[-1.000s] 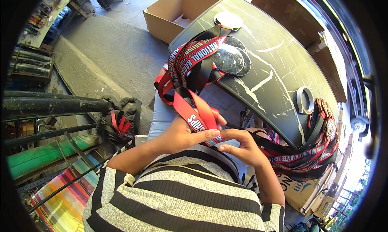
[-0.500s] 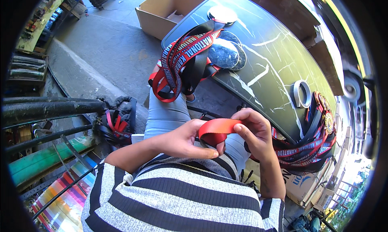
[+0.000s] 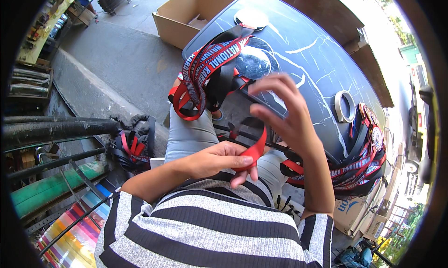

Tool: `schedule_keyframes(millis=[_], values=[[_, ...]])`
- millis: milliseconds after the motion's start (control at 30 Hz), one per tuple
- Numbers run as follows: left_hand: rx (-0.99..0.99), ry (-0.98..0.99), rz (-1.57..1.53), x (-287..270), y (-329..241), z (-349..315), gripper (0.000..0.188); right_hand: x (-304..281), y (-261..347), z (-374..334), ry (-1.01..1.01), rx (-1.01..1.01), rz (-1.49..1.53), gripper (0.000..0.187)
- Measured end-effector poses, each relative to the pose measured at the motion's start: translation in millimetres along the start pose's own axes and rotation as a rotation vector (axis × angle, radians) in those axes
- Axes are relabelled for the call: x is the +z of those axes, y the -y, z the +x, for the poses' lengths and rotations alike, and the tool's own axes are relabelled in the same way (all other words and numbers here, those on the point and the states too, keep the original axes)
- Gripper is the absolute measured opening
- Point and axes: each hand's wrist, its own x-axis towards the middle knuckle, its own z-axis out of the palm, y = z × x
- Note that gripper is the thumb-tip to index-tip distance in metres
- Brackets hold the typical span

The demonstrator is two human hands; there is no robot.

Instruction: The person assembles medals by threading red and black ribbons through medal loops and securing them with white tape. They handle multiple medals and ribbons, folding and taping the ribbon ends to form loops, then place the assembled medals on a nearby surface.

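Note:
My left hand (image 3: 224,160) pinches a red ribbon (image 3: 256,150) between thumb and fingers, just above my lap. The ribbon curves upward, and a dark, blurred stretch of it shows beyond. My right hand (image 3: 285,110) is raised near the table's front edge, its fingers curled but apart and slightly blurred, with nothing visible in them. Past it, round shiny medals (image 3: 253,62) lie on the table, and their printed red and black ribbons (image 3: 210,69) droop over the edge by my knee.
A marble-patterned dark table (image 3: 322,58) stands in front. On its right lie a roll of tape (image 3: 345,106) and gold-coloured medals (image 3: 376,136), whose ribbons (image 3: 354,174) hang down. An open cardboard box (image 3: 170,23) sits behind. Black metal bars (image 3: 60,132) run along my left.
My right hand has let go of the red ribbon and moved up and away toward the table. The left hand keeps the ribbon, which now stands more upright.

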Motion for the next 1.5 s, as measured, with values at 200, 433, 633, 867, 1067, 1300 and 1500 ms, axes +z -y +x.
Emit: schedule_keyframes(millis=[200,433,633,867,1067,1300,1500], values=[[0.100,-0.199,-0.206,-4.3,-2.2,1.1,0.053,16.4,-34.7,30.6,-0.074,-0.058,-0.477,0.048],[0.209,-0.372,-0.050,3.2,2.3,2.6,0.064,-13.5,-3.4,-3.6,-0.070,-0.156,-0.642,0.031],[0.318,-0.376,0.019,15.8,14.7,29.3,0.074,-12.6,34.4,-73.3,-0.077,0.075,-0.227,0.019],[0.432,-0.493,0.297,9.1,19.0,33.1,0.027,8.2,5.9,-138.8,0.167,0.389,-0.058,0.020],[0.587,-0.612,0.354,11.0,17.4,28.8,0.019,47.9,-51.6,-177.7,0.431,0.790,-0.198,0.025],[0.487,-0.495,0.456,17.5,20.5,31.3,0.021,78.3,-59.4,-159.5,0.300,0.429,0.205,0.029],[0.563,-0.565,0.318,8.7,7.5,24.1,0.033,69.6,-43.7,-143.6,0.359,0.653,0.349,0.024]])
